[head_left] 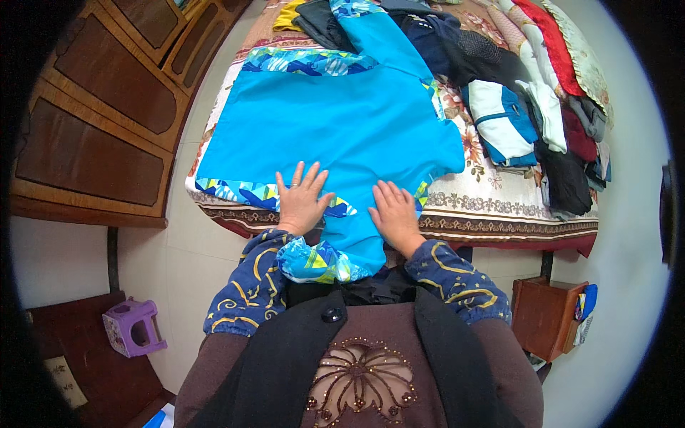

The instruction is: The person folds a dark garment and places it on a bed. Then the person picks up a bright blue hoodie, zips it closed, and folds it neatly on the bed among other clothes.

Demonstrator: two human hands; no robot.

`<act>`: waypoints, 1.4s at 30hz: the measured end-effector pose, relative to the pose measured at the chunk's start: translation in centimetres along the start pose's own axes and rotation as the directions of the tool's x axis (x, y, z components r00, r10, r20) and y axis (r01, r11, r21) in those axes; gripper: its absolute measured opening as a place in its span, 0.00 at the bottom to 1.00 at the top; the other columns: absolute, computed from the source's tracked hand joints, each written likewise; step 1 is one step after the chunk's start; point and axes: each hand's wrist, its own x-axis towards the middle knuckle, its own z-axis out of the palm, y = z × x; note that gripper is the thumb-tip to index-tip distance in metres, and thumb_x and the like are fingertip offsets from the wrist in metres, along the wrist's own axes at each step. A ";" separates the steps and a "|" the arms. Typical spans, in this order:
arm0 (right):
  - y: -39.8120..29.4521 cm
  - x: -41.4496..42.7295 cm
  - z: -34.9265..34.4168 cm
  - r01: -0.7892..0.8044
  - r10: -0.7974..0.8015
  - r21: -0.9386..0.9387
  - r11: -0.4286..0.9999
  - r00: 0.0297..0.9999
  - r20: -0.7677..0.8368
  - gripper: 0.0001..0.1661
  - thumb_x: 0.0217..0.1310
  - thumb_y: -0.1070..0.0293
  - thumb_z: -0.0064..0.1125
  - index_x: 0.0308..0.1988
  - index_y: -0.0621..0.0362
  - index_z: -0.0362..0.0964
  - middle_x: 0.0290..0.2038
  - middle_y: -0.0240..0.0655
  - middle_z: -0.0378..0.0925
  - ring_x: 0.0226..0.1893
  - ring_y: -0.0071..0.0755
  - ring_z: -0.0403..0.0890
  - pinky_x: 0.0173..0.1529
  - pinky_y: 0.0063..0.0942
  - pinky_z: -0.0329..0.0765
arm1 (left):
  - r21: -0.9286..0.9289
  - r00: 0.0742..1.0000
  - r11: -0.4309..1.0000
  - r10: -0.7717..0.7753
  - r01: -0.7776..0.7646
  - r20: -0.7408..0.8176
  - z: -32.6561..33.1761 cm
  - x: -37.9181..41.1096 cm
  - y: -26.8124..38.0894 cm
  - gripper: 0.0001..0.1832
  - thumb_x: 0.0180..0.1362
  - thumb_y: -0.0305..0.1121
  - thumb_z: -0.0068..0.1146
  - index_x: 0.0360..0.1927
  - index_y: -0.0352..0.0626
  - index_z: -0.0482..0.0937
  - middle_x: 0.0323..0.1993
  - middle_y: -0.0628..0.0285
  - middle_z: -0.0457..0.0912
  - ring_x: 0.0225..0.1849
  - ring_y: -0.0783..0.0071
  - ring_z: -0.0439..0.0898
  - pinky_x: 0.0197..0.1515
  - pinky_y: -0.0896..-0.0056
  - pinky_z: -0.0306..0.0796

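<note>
A bright blue long-sleeved garment (321,117) with patterned trim lies spread on the bed, its hem to the left and its neck end to the right. My left hand (303,198) rests flat on its near edge, fingers apart, over the patterned hem band. Near the base of the closer sleeve, my right hand (395,214) presses on the cloth with its fingers together and fairly straight. That sleeve hangs over the bed's edge towards me, and its gathered patterned cuff (321,262) lies between my forearms. The other sleeve (380,37) stretches away across the bed.
A floral bedspread (481,198) covers the bed. A folded white-and-blue garment (500,123) and dark clothes (567,182) lie at the right, more clothes (326,24) at the far side. Wooden cabinets (107,107) stand left, with a purple stool (134,327) below. A wooden nightstand (543,315) stands right.
</note>
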 end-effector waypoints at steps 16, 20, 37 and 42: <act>4.9 -0.5 1.1 -0.543 0.561 0.141 0.828 0.806 -0.190 0.24 0.48 0.62 0.69 0.43 0.58 0.67 0.43 0.44 0.68 0.47 0.51 0.68 0.51 0.44 0.65 | 0.172 0.656 0.634 -0.741 0.754 -0.145 -2.4 2.0 -17.1 0.34 0.63 0.55 0.47 0.68 0.49 0.62 0.69 0.47 0.59 0.73 0.47 0.52 0.70 0.35 0.41; 4.8 0.2 0.8 -0.468 0.460 0.015 0.884 0.862 -0.214 0.27 0.48 0.62 0.69 0.48 0.56 0.68 0.47 0.43 0.67 0.49 0.51 0.68 0.53 0.46 0.64 | 0.066 0.534 0.533 -0.846 0.844 -0.001 -4.0 4.1 -19.0 0.34 0.61 0.55 0.52 0.65 0.48 0.66 0.61 0.49 0.71 0.65 0.49 0.67 0.63 0.40 0.57; 3.2 1.8 0.1 -0.209 0.201 -0.041 0.977 0.970 -0.138 0.25 0.48 0.66 0.67 0.49 0.54 0.71 0.49 0.44 0.70 0.51 0.51 0.69 0.54 0.45 0.66 | -0.566 0.642 0.410 -0.706 0.716 0.301 -5.9 2.4 -25.8 0.22 0.61 0.46 0.59 0.47 0.35 0.79 0.40 0.55 0.83 0.40 0.68 0.81 0.48 0.67 0.72; -4.1 5.6 0.3 0.097 -0.099 0.284 0.954 0.995 -0.005 0.30 0.46 0.60 0.69 0.51 0.56 0.70 0.51 0.42 0.69 0.52 0.49 0.69 0.56 0.43 0.65 | -0.779 0.689 0.074 -0.522 0.623 0.502 -10.1 1.0 -26.7 0.31 0.64 0.55 0.53 0.57 0.39 0.72 0.50 0.55 0.79 0.48 0.67 0.79 0.51 0.66 0.73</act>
